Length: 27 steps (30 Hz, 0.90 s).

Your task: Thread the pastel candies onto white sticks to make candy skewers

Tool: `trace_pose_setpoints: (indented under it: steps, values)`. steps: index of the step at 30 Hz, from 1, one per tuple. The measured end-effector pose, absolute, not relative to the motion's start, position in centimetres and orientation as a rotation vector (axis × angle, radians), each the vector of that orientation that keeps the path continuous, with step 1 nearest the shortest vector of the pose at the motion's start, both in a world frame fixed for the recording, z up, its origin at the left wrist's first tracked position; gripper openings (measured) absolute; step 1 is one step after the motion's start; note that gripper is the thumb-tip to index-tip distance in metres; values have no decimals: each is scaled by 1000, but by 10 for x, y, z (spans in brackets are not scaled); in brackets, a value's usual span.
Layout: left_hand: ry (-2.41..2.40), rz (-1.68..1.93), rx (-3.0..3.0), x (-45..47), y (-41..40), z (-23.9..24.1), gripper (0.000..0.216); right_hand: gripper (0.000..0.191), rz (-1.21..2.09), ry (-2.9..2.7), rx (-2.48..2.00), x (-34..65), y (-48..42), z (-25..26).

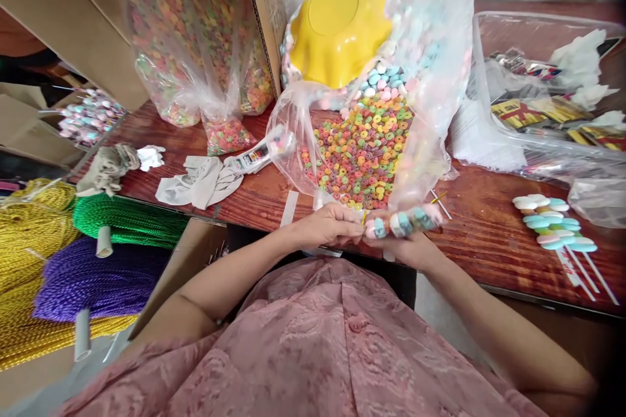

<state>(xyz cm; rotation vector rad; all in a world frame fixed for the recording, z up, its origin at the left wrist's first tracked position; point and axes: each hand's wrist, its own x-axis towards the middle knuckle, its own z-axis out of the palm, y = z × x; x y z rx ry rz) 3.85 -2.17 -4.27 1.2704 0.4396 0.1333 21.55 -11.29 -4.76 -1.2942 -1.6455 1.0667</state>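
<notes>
"At the table's (pixel 469 208) near edge, what are the hands doing?"

"Both are close together, just in front of the open bag (pixel 430 137). Right hand (pixel 408 251) grasps a skewer (pixel 401 224) of pink, white and blue sweets; it lies crosswise over the fingers, its far end blurred."

"And the left hand (pixel 335 223)?"

"Thumb and fingers are drawn together at the skewer's left end. Whether they pinch it or some small piece, I cannot tell."

"What fills the bag?"

"Colourful rings (pixel 359 150) at the front, pink and blue candies (pixel 384 78) behind. A yellow bowl (pixel 340 26) sits upside down on those."

"Anything to the right?"

"Two thin sticks (pixel 443 205) just beside the bag, then a group of loaded skewers (pixel 555 225) lying side by side, white ends toward the person. Behind them stands a clear tray (pixel 533 138) with packets in it."

"To the left?"

"A grey cloth (pixel 200 184) on the wood, and a carton (pixel 63 32) with more bagged rings (pixel 190 32). Below the edge, bundles of green cord (pixel 132 215), purple cord (pixel 98 280) and yellow cord (pixel 29 221)."
</notes>
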Motion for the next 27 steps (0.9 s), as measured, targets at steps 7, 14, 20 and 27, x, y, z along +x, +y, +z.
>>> trace_pose_setpoints:
  steps: [7,14,20,27]
  values:
    - [304,-364,861,32,-19,-47,32,15,-7,-2521,-841,225,-128,-9]
    - [156,-494,899,38,-19,-49,26,19,-13,-2605,-558,222,-114,11]
    - [67,-507,953,41,-10,-42,28,18,19,-2456,-560,223,-112,1]
    - [-106,-605,988,44,-4,-42,32,24,59,-2531,-389,217,-103,1]
